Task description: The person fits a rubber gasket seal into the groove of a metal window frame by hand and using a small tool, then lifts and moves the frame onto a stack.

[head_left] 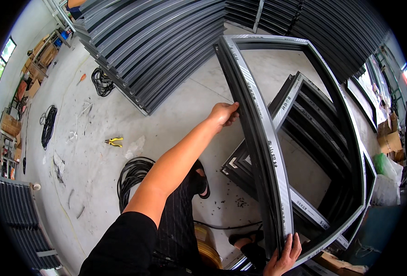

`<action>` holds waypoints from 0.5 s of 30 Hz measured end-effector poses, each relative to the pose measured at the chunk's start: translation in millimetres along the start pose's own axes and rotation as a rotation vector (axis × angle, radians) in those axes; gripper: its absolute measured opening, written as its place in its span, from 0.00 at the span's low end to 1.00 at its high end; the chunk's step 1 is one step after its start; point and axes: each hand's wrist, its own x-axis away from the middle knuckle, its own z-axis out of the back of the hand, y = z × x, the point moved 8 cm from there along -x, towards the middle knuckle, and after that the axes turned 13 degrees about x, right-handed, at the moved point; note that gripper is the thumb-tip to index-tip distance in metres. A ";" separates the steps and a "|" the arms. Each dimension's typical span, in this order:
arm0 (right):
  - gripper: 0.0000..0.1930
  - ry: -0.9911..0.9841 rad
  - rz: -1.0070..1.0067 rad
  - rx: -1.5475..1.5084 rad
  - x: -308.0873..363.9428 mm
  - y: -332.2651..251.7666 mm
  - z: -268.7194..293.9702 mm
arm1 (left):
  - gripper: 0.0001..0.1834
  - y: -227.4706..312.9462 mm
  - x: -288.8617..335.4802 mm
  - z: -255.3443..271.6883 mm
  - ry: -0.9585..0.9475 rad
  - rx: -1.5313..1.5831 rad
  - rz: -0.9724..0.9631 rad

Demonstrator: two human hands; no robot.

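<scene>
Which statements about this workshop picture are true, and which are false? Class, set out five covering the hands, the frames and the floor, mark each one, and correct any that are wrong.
1. The left hand is on the side of the large frame. True.
2. The right hand holds a pair of pliers. False: it is on the near end of the large frame.
3. Yellow-handled pliers lie on the floor. True.
4. The coils of black cable hang from the wall. False: they lie on the floor.
5. Other frames show through the large frame's opening. True.
</scene>
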 end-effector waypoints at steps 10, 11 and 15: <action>0.23 -0.026 -0.168 0.015 -5.6 8.5 1.5 | 0.17 12.7 -11.9 1.4 0.049 -0.182 -0.158; 0.23 -0.025 -0.168 0.017 -5.0 9.5 0.0 | 0.17 16.7 -18.8 5.6 0.041 -0.168 -0.156; 0.23 -0.023 -0.179 0.038 -4.4 11.7 -3.5 | 0.18 47.2 -58.2 15.6 0.058 -0.118 -0.185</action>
